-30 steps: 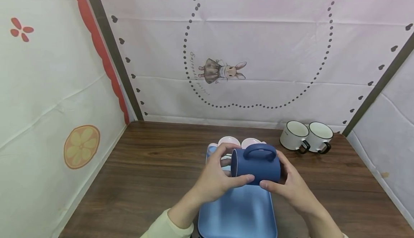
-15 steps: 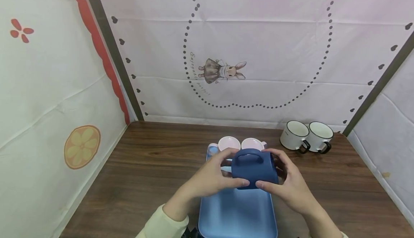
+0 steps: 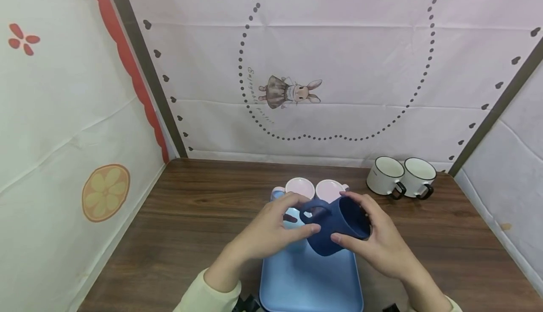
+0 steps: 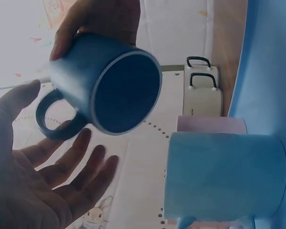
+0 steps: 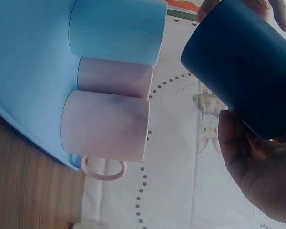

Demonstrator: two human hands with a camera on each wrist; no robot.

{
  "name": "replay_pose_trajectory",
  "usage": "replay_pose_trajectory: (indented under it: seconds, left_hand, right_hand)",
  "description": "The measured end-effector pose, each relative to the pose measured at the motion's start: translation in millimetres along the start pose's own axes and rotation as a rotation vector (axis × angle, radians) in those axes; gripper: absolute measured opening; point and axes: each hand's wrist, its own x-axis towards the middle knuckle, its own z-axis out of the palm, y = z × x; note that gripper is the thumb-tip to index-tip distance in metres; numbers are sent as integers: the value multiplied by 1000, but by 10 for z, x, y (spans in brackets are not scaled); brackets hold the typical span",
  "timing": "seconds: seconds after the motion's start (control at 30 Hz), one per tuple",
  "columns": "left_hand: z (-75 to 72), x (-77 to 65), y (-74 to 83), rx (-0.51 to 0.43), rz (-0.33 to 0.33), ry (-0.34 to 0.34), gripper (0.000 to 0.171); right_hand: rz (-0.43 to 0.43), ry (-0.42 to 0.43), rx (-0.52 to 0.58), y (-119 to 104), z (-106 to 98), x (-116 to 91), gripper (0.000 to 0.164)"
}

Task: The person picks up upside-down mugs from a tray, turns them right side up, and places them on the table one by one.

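A dark blue mug (image 3: 331, 234) is tilted over a light blue tray (image 3: 311, 283), its mouth facing right in the head view. My right hand (image 3: 383, 243) holds the mug near its rim, thumb on the near side and fingers over the top. My left hand (image 3: 265, 234) is at the handle side; in the left wrist view its fingers are spread beside the handle (image 4: 50, 117). On the tray's far part stand a light blue mug (image 4: 224, 176) and two pink mugs (image 5: 107, 126), partly hidden behind my left hand in the head view.
Two white enamel mugs (image 3: 385, 176) with black handles stand side by side at the back right of the wooden table (image 3: 203, 208). Cloth-covered walls (image 3: 360, 57) enclose the table at the back and sides.
The dark blue mug has been turned so its mouth swings from left to right, its handle now to the left. The left hand's grip has loosened, while the right hand keeps hold.
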Motion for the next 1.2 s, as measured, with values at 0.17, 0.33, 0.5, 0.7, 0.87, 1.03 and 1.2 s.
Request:
replay_pose_trajectory:
  seconds: [0.17,0.33,0.5,0.7,0.87,1.03,1.2]
  left_hand:
    - [27,-1,25,38,12,33,18]
    - [40,-3,45,44,7,-14,31]
    - [63,0,21,-39,-26,-142,35]
    - [74,31,-38,-137,0,-211,35]
    - [31,31,-25,-135,-26,-197,31]
    - [-28,27,-41,-128,-62,-163,30]
    - [-144,16,-34,-135,-60,-52,33]
  right_hand:
    - [-67,21,-83,-18,-7,17,84]
    - [-93,43,-184,-64,-11,36,98]
    - [-84,35,-218,-98,-19,42,103]
    - [-81,34,-194,-88,-11,39,104]
    - [-40,40,-163,-92,-4,51,104]
    - [-25,14,-66,11,-54,42,96]
    - [219,-59,20,201,-106,51,75]
